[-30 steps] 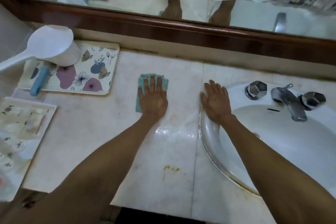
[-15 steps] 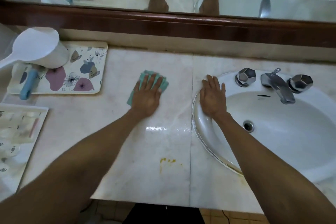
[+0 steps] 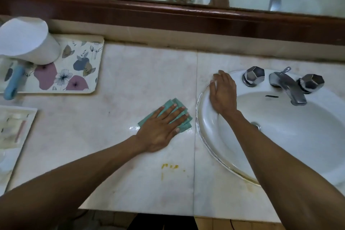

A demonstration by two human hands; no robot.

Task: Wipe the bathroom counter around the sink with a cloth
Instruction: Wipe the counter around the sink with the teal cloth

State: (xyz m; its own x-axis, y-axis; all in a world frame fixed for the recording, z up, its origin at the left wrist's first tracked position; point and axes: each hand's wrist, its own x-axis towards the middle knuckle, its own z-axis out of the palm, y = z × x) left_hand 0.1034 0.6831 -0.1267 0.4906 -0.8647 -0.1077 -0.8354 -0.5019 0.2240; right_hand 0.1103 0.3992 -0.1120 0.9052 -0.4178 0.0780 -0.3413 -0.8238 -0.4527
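A folded teal cloth lies flat on the pale marble counter, just left of the white sink. My left hand presses flat on the cloth with fingers spread, covering most of it. My right hand rests palm down on the sink's left rim, fingers curled over the edge, holding nothing. A wet sheen shows on the counter beside the cloth, and a yellow stain sits nearer the front edge.
A floral tray at the back left carries an overturned white scoop and a blue-handled tool. Another patterned tray lies at the left edge. A chrome faucet with two knobs stands behind the basin. A wood-framed mirror runs along the back.
My left hand has slid the cloth toward me and to the right, close to the sink rim. My right hand stayed on the sink's left rim.
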